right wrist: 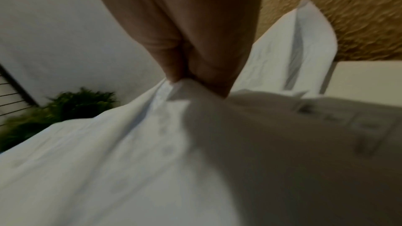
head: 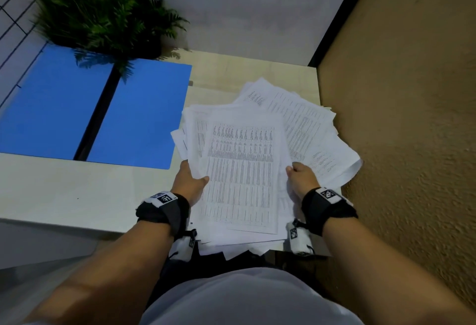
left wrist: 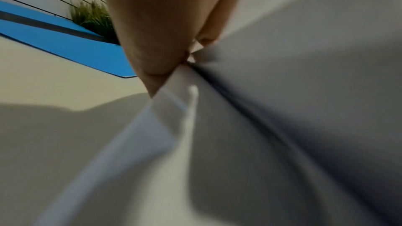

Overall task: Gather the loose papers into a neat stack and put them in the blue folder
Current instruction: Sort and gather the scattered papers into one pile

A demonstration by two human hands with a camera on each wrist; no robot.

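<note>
On the counter (head: 77,196), right side | I had both hands' grip clamped on papers (head: 239,170): left hand (head: 189,181), right hand (head: 302,179) | blue folder (head: 139,113) open, far left.

Papers (head: 239,170): dense printed tables, too small to read. Wrist bands (head: 164,199): coded square markers only.

A bushy green fern-like plant (head: 103,18) stands at the far left corner of the pale wood-grain bench (head: 77,191), well beyond the hands and to their left. Behind it rises a plain white wall (head: 244,3), with a black wire grid panel (head: 15,3) at far left. A rough tan textured wall (head: 412,118) runs along the hands' right side.
</note>
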